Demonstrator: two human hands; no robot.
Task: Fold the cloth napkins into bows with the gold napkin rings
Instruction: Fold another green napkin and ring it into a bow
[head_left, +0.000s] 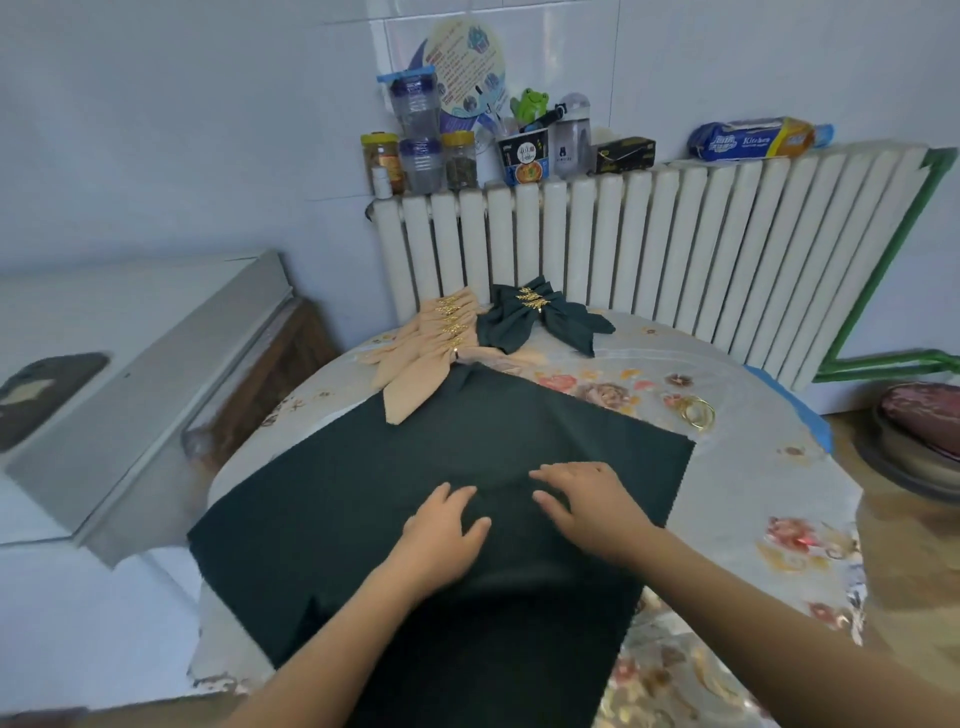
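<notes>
A dark green cloth napkin (363, 493) lies spread flat on the round table with a floral tablecloth (753, 493). My left hand (441, 535) and my right hand (592, 506) rest palm down on its middle, fingers apart, holding nothing. At the far side lie several peach napkin bows (426, 353) with gold rings and a dark green bow (535, 317) with a gold leaf ring. Loose gold napkin rings (698, 411) sit on the tablecloth at the right, beyond the napkin's far right corner.
A white radiator (675, 249) stands behind the table, with jars, bottles and packets (441, 156) on top. A grey appliance lid (156, 374) is at the left. A bowl-like pot (914, 436) is at the right edge.
</notes>
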